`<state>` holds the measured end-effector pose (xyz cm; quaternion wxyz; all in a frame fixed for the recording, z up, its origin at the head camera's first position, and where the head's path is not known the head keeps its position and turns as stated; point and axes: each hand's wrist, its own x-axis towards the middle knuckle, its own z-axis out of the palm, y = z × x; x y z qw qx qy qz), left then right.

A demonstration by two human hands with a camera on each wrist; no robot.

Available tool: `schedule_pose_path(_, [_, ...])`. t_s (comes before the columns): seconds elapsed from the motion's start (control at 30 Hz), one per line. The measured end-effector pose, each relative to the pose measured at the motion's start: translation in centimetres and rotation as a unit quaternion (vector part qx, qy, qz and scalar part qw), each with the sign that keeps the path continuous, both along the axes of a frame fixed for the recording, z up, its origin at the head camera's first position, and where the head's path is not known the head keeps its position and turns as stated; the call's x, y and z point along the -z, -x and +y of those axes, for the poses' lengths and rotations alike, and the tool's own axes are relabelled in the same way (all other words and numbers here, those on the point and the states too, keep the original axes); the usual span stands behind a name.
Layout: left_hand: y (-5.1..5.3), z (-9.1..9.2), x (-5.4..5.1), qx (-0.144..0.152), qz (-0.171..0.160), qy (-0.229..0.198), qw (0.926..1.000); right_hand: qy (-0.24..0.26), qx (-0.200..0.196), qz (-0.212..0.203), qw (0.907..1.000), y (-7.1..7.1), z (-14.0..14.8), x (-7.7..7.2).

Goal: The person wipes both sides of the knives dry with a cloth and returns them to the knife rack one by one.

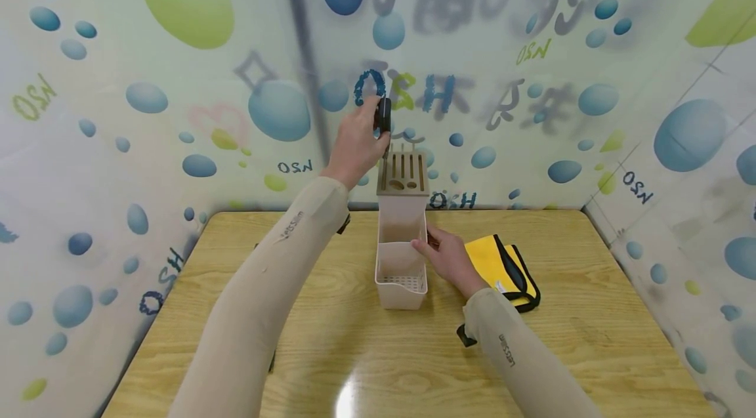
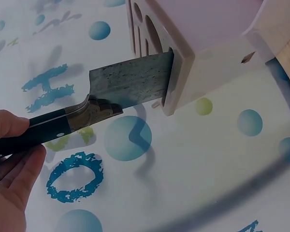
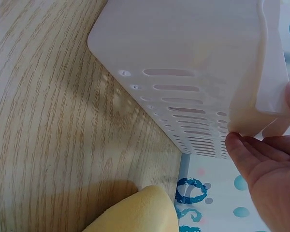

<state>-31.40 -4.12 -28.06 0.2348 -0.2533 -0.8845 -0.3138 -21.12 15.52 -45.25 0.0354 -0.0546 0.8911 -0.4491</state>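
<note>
So the knife in play was a cleaver (image 2: 130,82), with its blade partway into the left-hand slot, going by the head view, of the slotted top (image 2: 183,63) on a pale plastic holder (image 1: 401,211). The holder stood upright on the wooden worktop (image 1: 331,352). A folded yellow and black item (image 1: 490,260) lay near it.

The left hand (image 1: 357,142) was closed around the cleaver's dark handle (image 2: 43,128), thumb on one side and fingers on the other. The right hand (image 1: 449,257) had a light pinch on the holder's side, thumb at the rim and fingertips against the outside wall.

As for handling, I'd have called the cleaver the heavy one: stiff, tall metal blade, a lot of its weight probably out past the grip. The handle looked smooth, so a wet palm could've slipped. The handle was clearly the place to take hold, well back from the blade, and I wouldn't have gone near the edge.

The holder looked like the opposite, light and a bit flexy, with thin walls and vents cut through the side. My guess was that any sideways lean on the blade would've tipped or skidded it, so steadying it low on the wall or at that rim made sense. Squeezing hard might've bowed the plastic.
</note>
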Motion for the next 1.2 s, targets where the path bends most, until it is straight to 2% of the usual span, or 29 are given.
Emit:
schedule_pose_path(0.3, [0.3, 0.0, 0.3, -0.009, -0.015, 0.005, 0.9998, 0.002, 0.003, 0.000, 1.0000, 0.2, 0.1, 0.5])
schedule_pose_path(0.93, [1.4, 0.1, 2.5, -0.031, -0.045, -0.009, 0.9985, 0.012, 0.009, -0.009, 0.9998, 0.1, 0.0, 0.4])
schedule_pose_path(1.2, [1.7, 0.3, 2.9, -0.038, -0.052, -0.006, 0.9979, 0.012, 0.012, -0.012, 0.9998, 0.0, 0.0, 0.3])
